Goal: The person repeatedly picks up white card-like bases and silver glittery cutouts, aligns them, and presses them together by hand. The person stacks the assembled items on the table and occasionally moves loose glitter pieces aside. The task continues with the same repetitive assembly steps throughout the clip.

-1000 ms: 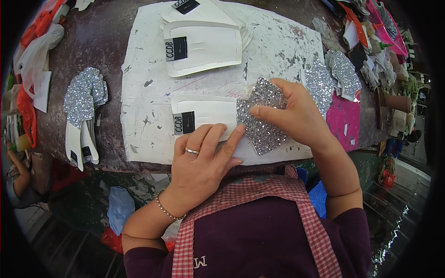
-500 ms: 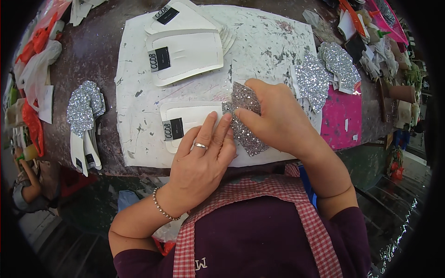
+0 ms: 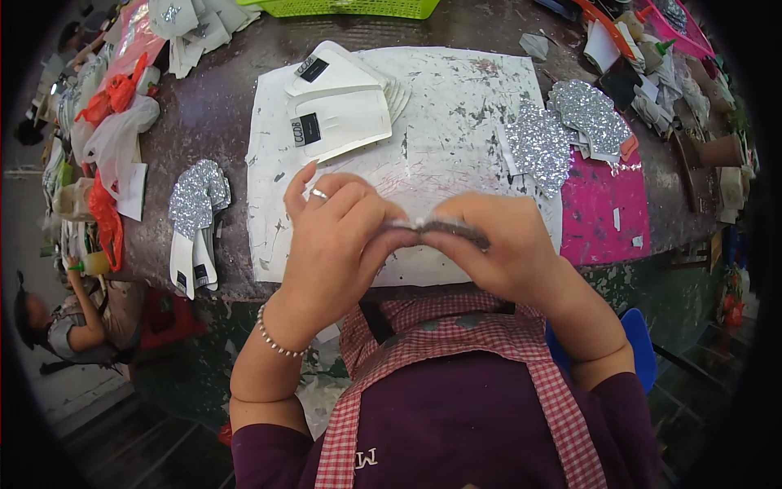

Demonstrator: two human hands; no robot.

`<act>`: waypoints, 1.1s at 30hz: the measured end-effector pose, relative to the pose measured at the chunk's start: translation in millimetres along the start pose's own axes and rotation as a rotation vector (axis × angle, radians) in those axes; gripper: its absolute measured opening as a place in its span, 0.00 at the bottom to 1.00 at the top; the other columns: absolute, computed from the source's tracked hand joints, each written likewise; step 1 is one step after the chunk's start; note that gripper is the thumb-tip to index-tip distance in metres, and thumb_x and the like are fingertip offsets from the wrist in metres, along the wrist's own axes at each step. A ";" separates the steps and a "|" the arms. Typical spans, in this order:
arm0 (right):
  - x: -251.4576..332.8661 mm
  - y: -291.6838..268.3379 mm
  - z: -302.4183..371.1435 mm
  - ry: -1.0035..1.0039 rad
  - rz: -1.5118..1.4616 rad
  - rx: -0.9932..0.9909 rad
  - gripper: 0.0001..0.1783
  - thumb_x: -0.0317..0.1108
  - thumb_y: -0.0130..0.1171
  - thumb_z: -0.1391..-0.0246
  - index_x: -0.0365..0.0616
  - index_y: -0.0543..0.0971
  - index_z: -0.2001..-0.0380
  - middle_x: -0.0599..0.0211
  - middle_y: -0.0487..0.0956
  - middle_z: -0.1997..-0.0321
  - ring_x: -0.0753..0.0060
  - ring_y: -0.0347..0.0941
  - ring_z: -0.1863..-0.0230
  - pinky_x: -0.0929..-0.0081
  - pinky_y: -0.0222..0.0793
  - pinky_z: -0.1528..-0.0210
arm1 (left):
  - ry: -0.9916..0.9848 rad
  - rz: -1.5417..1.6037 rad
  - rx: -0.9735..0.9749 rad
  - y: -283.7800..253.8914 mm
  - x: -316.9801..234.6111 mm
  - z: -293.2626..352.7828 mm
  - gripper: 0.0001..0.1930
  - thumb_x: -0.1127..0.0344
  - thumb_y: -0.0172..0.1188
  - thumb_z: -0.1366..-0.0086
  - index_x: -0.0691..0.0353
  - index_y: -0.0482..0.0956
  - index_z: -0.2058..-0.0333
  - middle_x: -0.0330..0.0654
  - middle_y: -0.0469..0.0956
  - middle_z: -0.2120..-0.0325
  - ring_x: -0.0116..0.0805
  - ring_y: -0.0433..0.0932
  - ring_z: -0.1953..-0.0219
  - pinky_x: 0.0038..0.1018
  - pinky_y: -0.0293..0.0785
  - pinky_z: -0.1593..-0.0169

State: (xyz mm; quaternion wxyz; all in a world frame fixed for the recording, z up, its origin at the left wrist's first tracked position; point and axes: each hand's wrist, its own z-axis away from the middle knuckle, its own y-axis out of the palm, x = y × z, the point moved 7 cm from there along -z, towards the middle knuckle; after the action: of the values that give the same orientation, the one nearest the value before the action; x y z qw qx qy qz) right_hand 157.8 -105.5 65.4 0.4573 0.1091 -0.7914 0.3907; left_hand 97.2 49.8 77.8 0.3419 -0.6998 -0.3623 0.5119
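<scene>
Lifting off the white sheet (image 3: 456, 106) where they pressed flat before, the left hand (image 3: 334, 236) and right hand (image 3: 505, 248) now pinch the glitter piece (image 3: 444, 226) shut between fingertips, edge-on, near the body.

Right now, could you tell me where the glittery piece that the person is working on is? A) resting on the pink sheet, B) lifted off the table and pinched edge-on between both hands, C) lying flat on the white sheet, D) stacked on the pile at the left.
B: the left hand and right hand pinch the thin glitter piece between their fingertips, raised above the white sheet.
</scene>
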 end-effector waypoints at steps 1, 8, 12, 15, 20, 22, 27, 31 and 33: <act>9.2 -3.7 4.8 -0.127 0.038 -0.057 0.12 0.29 0.68 0.49 0.39 0.82 0.61 0.56 0.83 0.69 0.52 0.82 0.69 0.65 0.77 0.68 | 0.024 0.028 0.067 -4.0 -4.4 0.6 0.09 0.64 0.71 0.44 0.53 0.85 0.63 0.34 0.78 0.68 0.36 0.79 0.51 0.53 0.46 0.30; 45.1 -24.9 23.4 -0.437 0.153 -0.430 0.23 0.35 0.74 0.58 0.43 0.82 0.56 0.52 0.83 0.49 0.53 0.83 0.56 0.63 0.80 0.53 | 0.246 -0.190 -0.354 -32.2 -44.0 30.5 0.06 0.67 0.70 0.49 0.46 0.82 0.73 0.26 0.76 0.73 0.27 0.81 0.61 0.54 0.49 0.30; 40.2 -27.8 35.0 -0.442 0.150 -0.387 0.18 0.34 0.70 0.57 0.44 0.82 0.61 0.57 0.84 0.53 0.57 0.83 0.54 0.58 0.76 0.46 | 0.282 -0.216 -0.433 -21.8 -36.8 51.1 0.08 0.65 0.68 0.43 0.43 0.80 0.65 0.24 0.78 0.68 0.27 0.83 0.58 0.55 0.48 0.29; 45.9 -21.5 33.0 -0.527 0.293 -0.211 0.13 0.33 0.67 0.57 0.44 0.82 0.65 0.62 0.85 0.58 0.61 0.83 0.55 0.58 0.76 0.47 | 0.182 -0.039 -0.689 -19.1 -29.5 49.9 0.12 0.63 0.68 0.40 0.45 0.78 0.57 0.26 0.79 0.62 0.29 0.83 0.53 0.57 0.51 0.29; 62.5 -16.8 28.1 -0.553 0.320 -0.143 0.10 0.32 0.64 0.57 0.45 0.82 0.68 0.65 0.85 0.62 0.63 0.83 0.56 0.58 0.76 0.47 | 0.418 -0.260 -0.263 -20.0 -52.9 51.9 0.09 0.62 0.65 0.37 0.51 0.82 0.58 0.35 0.86 0.61 0.32 0.84 0.54 0.45 0.67 0.35; 59.5 -13.0 27.9 -0.533 0.292 -0.146 0.17 0.31 0.70 0.59 0.44 0.82 0.61 0.61 0.84 0.54 0.59 0.82 0.55 0.58 0.75 0.47 | 0.303 -0.138 -0.286 -26.5 -37.8 55.3 0.11 0.63 0.66 0.39 0.51 0.84 0.58 0.34 0.87 0.61 0.31 0.85 0.56 0.41 0.69 0.37; 22.9 6.1 24.9 -0.234 0.213 -0.109 0.30 0.31 0.76 0.58 0.39 0.79 0.49 0.50 0.77 0.40 0.48 0.78 0.47 0.55 0.74 0.45 | -0.343 0.078 -0.611 -87.1 55.4 91.6 0.13 0.75 0.70 0.43 0.64 0.82 0.58 0.41 0.84 0.69 0.33 0.84 0.64 0.32 0.78 0.52; -10.8 13.0 33.9 -0.085 0.199 -0.037 0.24 0.27 0.73 0.53 0.37 0.81 0.50 0.51 0.80 0.43 0.46 0.77 0.45 0.58 0.73 0.43 | -0.793 0.281 -0.554 -138.7 163.9 130.8 0.32 0.66 0.74 0.41 0.70 0.72 0.41 0.48 0.85 0.62 0.37 0.84 0.57 0.33 0.77 0.50; -17.3 17.2 36.6 -0.042 0.156 -0.030 0.22 0.26 0.71 0.52 0.37 0.81 0.51 0.51 0.80 0.45 0.47 0.77 0.45 0.58 0.73 0.43 | -0.898 0.096 -0.363 -139.0 215.1 148.0 0.38 0.62 0.73 0.40 0.71 0.67 0.35 0.53 0.83 0.55 0.42 0.82 0.51 0.36 0.76 0.46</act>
State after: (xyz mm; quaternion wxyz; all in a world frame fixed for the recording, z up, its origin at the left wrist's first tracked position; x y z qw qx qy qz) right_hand 135.0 -123.5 32.4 0.4104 0.0481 -0.8126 0.4111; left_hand -21.5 320.0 59.2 0.0002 -0.4742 -0.5247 0.7070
